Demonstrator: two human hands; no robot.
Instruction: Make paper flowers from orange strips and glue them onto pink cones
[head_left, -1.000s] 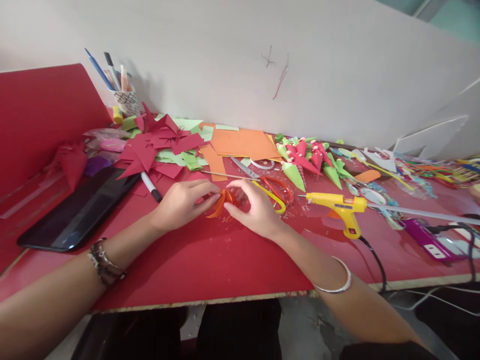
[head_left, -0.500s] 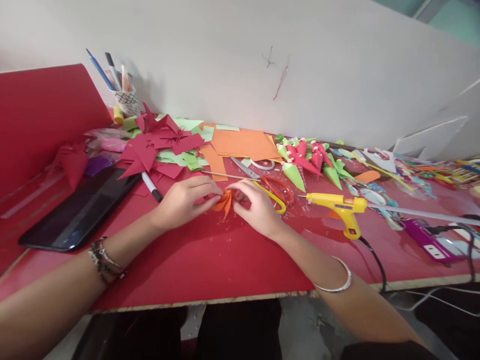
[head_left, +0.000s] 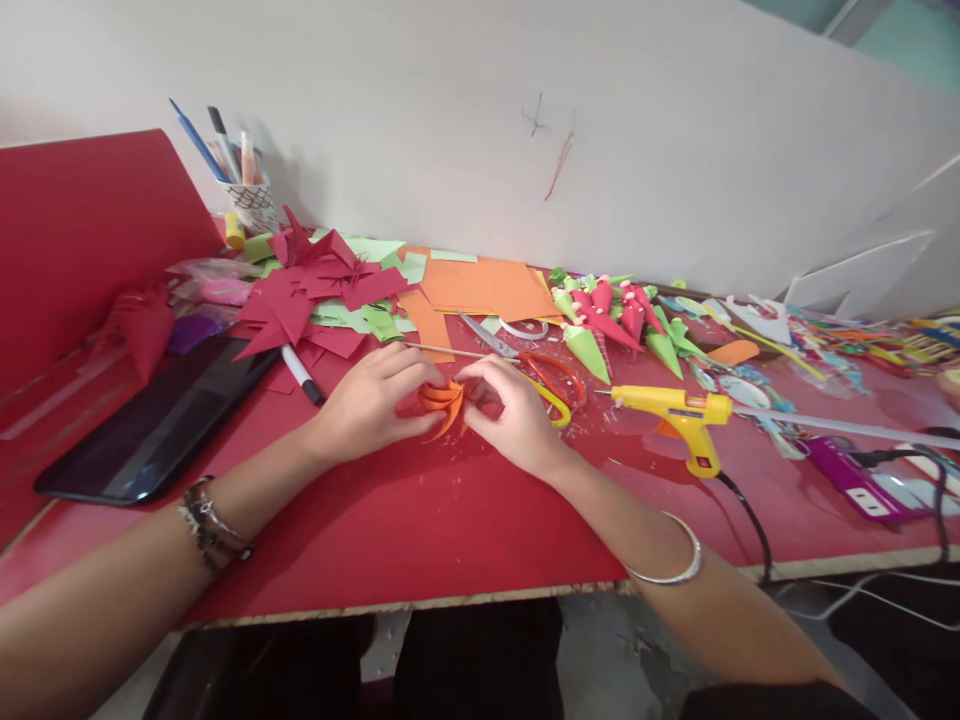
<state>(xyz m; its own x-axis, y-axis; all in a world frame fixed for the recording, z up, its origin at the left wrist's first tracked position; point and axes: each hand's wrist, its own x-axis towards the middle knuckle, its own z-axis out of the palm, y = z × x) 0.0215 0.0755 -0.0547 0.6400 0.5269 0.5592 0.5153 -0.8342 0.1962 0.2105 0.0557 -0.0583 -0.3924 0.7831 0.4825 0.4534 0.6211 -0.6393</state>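
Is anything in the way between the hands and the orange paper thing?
Nothing visible. The left hand and right hand hold the orange paper piece from both sides. The red-handled scissors lie beyond them, not between.

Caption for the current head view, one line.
Left hand and right hand hold a folded orange paper piece above a red table, scissors and glue gun nearby.

both hands holding orange folded paper, yellow glue gun nearby
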